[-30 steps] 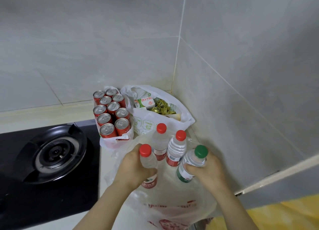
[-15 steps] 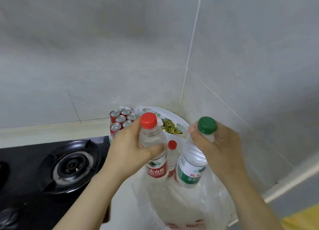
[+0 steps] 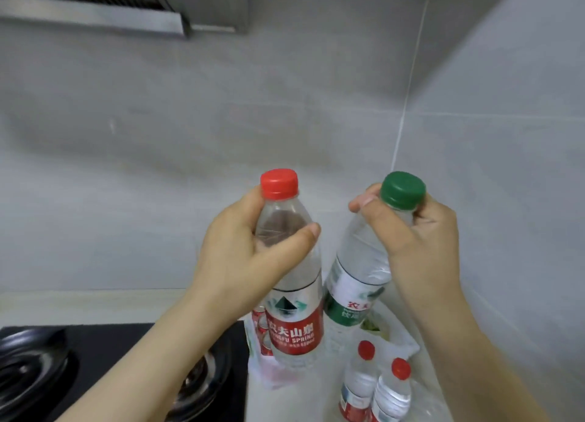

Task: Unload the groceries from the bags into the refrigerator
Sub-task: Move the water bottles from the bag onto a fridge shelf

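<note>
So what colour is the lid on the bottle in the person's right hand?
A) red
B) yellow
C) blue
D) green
D: the right hand grips the bottle with the green cap just under its lid, while the red-capped bottle is in the left hand.

1. The left hand [image 3: 247, 257] grips a red-capped water bottle [image 3: 292, 298] around its upper part and holds it upright in the air.
2. The right hand [image 3: 421, 247] grips a green-capped water bottle [image 3: 357, 272] just under the cap; this bottle is tilted.
3. Below them, two smaller red-capped bottles [image 3: 359, 382] stand side by side in a thin plastic bag [image 3: 427, 399].
4. Red cans [image 3: 259, 329] show behind the left bottle, beside a black gas stove [image 3: 95, 358].
</note>
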`<state>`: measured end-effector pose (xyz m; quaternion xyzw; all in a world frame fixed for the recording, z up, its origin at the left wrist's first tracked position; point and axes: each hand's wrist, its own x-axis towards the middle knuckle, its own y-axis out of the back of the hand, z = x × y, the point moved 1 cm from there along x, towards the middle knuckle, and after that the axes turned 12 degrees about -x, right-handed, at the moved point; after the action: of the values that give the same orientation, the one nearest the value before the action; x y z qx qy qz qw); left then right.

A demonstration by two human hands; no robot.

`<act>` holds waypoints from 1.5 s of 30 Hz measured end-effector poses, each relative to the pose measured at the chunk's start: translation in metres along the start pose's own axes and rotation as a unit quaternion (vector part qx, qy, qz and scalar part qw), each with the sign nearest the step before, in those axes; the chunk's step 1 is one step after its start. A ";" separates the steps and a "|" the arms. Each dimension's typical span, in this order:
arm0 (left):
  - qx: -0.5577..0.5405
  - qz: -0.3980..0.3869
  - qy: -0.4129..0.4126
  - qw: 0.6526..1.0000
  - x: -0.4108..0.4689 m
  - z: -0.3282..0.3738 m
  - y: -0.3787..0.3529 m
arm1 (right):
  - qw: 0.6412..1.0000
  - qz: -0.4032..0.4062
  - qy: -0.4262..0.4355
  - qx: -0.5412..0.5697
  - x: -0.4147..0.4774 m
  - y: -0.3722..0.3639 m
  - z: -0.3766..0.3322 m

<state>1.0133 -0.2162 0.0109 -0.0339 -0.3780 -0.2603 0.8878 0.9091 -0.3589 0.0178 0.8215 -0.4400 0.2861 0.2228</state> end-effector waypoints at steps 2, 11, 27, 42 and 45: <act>-0.029 0.032 -0.005 0.999 0.005 0.007 0.008 | 1.000 -0.004 0.007 0.008 0.006 -0.013 -0.008; -0.071 0.157 0.001 0.985 -0.001 0.027 0.036 | 0.990 -0.101 0.064 0.081 0.022 -0.049 -0.023; 0.171 0.398 0.070 0.898 -0.107 0.088 0.071 | 0.891 -0.357 0.052 0.276 -0.035 -0.117 -0.052; 0.296 0.545 0.022 0.784 -0.265 0.238 0.146 | 0.795 -0.462 0.052 0.390 -0.195 -0.154 -0.206; 0.346 0.551 0.027 0.759 -0.302 0.268 0.159 | 0.776 -0.478 0.070 0.406 -0.231 -0.153 -0.239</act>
<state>0.7407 0.1221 0.0157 0.0804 -0.3347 0.4216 0.8389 0.8698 0.0042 0.0225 0.9179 0.1829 0.3521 0.0069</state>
